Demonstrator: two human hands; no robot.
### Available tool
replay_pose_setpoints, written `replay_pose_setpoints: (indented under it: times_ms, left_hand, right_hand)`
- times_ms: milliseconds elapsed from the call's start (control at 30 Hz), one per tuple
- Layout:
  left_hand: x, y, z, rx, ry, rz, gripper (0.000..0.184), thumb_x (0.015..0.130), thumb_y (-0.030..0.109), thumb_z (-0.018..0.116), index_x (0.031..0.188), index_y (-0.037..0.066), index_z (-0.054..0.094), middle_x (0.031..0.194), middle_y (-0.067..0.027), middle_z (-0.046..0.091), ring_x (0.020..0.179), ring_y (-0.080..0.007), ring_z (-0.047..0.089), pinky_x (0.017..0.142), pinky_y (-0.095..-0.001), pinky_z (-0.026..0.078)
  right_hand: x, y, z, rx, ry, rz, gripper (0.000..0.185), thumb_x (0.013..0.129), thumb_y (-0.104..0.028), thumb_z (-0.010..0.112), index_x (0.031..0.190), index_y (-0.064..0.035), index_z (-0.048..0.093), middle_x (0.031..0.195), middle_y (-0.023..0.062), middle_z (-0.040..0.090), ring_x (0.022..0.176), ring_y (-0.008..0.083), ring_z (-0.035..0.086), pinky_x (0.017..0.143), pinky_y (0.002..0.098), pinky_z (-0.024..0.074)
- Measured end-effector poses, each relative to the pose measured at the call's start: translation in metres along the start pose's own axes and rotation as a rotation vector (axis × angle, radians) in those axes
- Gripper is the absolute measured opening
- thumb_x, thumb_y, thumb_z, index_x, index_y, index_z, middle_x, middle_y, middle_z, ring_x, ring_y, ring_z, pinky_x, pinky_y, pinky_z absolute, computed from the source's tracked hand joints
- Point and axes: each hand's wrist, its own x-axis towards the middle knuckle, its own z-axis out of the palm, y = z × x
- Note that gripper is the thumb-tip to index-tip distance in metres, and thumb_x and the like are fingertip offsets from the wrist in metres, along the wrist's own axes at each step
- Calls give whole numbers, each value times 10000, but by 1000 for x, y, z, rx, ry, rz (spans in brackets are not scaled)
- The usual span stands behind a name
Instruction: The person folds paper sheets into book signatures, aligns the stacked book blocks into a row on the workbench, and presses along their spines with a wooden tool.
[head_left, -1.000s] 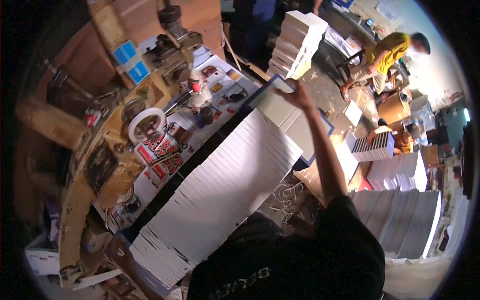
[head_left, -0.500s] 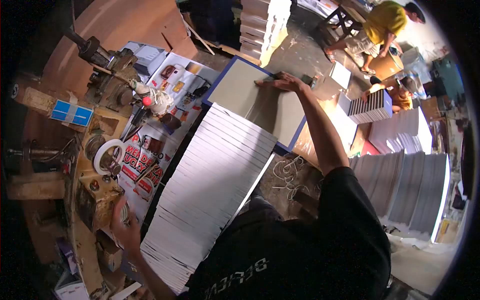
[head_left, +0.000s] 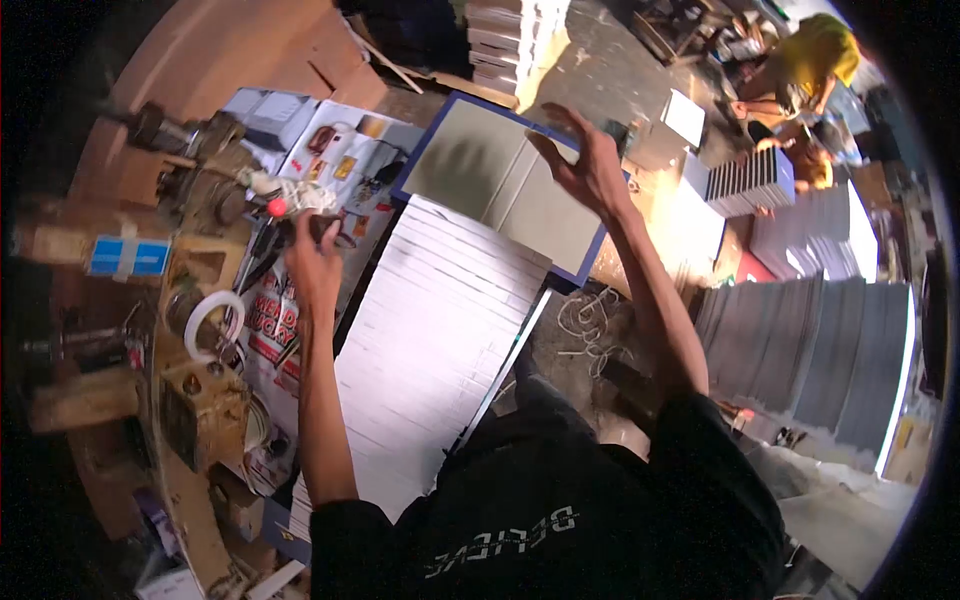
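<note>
A long row of white paper blocks (head_left: 440,310) runs diagonally in front of me. At its far end lies an open cover (head_left: 465,165) with grey boards and a blue border. My right hand (head_left: 592,165) is raised over the cover's right side, fingers spread, holding nothing. My left hand (head_left: 318,262) is beside the row's left edge, near a cloth-wrapped part with a red knob (head_left: 277,207) on the machine; its fingers are partly bent, and whether they touch or hold anything is unclear.
An old machine (head_left: 205,410) with a white tape roll (head_left: 214,326) stands left. Tall paper stacks (head_left: 810,350) rise at right. Two people work at the upper right, one in yellow (head_left: 815,55), one beside striped books (head_left: 750,182). Rope (head_left: 590,325) lies on the floor.
My left hand has moved from the near end up to the red knob area. My right hand has lifted off the cover, its fingers spread. The view has also turned.
</note>
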Motion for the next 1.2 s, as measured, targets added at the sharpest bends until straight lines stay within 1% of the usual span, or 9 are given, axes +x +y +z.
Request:
replay_pose_setpoints:
  times_ms: [67, 233, 367, 500, 667, 800, 1067, 1167, 1200]
  left_hand:
    - [-13, 63, -29, -185, 233, 183, 357, 924, 130, 652, 1248, 5, 570, 977, -180, 701, 936, -284, 690, 779, -354, 525]
    - [-36, 177, -50, -704, -457, 274, 417, 941, 185, 651, 1298, 2, 537, 1138, -114, 639, 1038, -163, 598, 934, -297, 467]
    - [-28, 166, -11, -445, -272, 438, 504, 893, 222, 697, 1297, -33, 537, 1192, -214, 635, 1116, -314, 615, 951, -413, 460]
    - [-27, 96, 50, 187, -167, 567, 457, 992, 332, 513, 1421, 176, 505, 1476, -219, 422, 1303, -429, 440, 1089, -505, 335]
    - [-39, 92, 67, 147, -188, 524, 418, 962, 396, 557, 1334, 211, 602, 1490, -182, 419, 1260, -464, 469, 1050, -515, 383]
    - [-38, 91, 67, 108, -209, 550, 446, 955, 414, 587, 1314, 149, 611, 1457, -265, 425, 1231, -462, 502, 1016, -484, 410]
    - [-38, 88, 63, 91, -238, 539, 462, 954, 375, 607, 1331, 108, 591, 1463, -264, 419, 1285, -457, 468, 1037, -465, 404]
    - [-26, 54, 48, -241, -261, 455, 602, 974, 323, 592, 1457, 16, 406, 1493, -222, 411, 1339, -314, 458, 1114, -408, 330]
    - [-24, 40, 34, -401, -546, 266, 615, 985, 328, 579, 1464, -3, 382, 1494, -193, 417, 1350, -260, 425, 1125, -372, 298]
  right_hand:
    - [-28, -43, -22, 56, -32, -55, 495, 841, -147, 738, 1287, -26, 559, 1199, 219, 637, 1108, 368, 629, 957, 420, 501]
    - [-70, -122, -23, 212, -267, -56, 817, 826, -133, 730, 1487, -47, 256, 1400, 249, 438, 1270, 419, 463, 1056, 439, 418]
    - [-131, -106, -11, 476, 66, 396, 503, 987, -238, 558, 1392, -23, 348, 1100, 177, 555, 906, 257, 585, 796, 395, 502]
    - [-180, -102, 6, 720, 367, 1046, 393, 1025, -428, 482, 1157, -58, 484, 973, 24, 519, 850, 96, 483, 713, 272, 424]
    - [-207, -99, 35, 820, 442, 1087, 480, 1009, -453, 499, 1266, -48, 488, 1022, 43, 545, 945, 135, 596, 754, 278, 522]
    - [-204, -105, 54, 536, 344, 981, 605, 1031, -440, 440, 1434, 9, 399, 1390, 176, 486, 1293, 248, 440, 1075, 362, 340]
    - [-207, -110, 46, 665, 328, 1006, 500, 1037, -416, 463, 1300, 5, 518, 1088, 78, 596, 1013, 139, 520, 930, 306, 411]
    - [-222, -115, 47, 759, 541, 982, 421, 1045, -388, 463, 1216, -10, 539, 980, 11, 555, 873, 90, 480, 793, 260, 418]
    - [-227, -119, 43, 703, 529, 1035, 419, 1047, -384, 456, 1217, -9, 535, 986, 12, 557, 881, 96, 487, 797, 262, 420]
